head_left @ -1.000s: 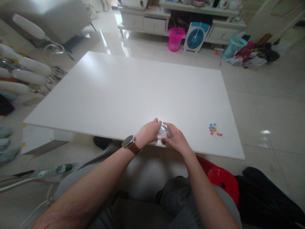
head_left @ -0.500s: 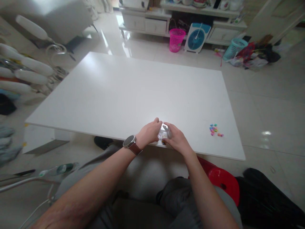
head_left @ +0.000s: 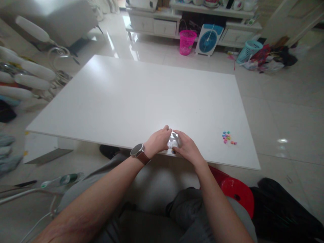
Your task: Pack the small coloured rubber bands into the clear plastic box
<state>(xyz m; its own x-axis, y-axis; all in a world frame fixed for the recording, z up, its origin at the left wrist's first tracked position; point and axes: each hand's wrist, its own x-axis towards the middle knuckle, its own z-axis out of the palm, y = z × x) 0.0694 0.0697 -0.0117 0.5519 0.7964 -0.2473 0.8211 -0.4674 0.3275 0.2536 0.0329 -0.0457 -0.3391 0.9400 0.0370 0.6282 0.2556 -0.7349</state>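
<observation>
Between both hands, at the near edge of the white table, sits a small shiny silvery-clear packet with something small and dark at its lower end. My left hand, below a wristwatch with a brown strap, closes on the packet's left side. My right hand curls round its right side, thumb low and fingers at the top. The packet's contents are too small to make out. Off to the right lies a cluster of small multicoloured pieces, apart from the hands.
A red stool stands below the table's right front edge, beside a black bag. Beyond the table are a pink basket, a blue-and-white fan and a teal basket. White-armed chairs stand at left.
The packet's surface has shifted slightly between my fingers and catches the light differently. Both hands stay in nearly the same place.
</observation>
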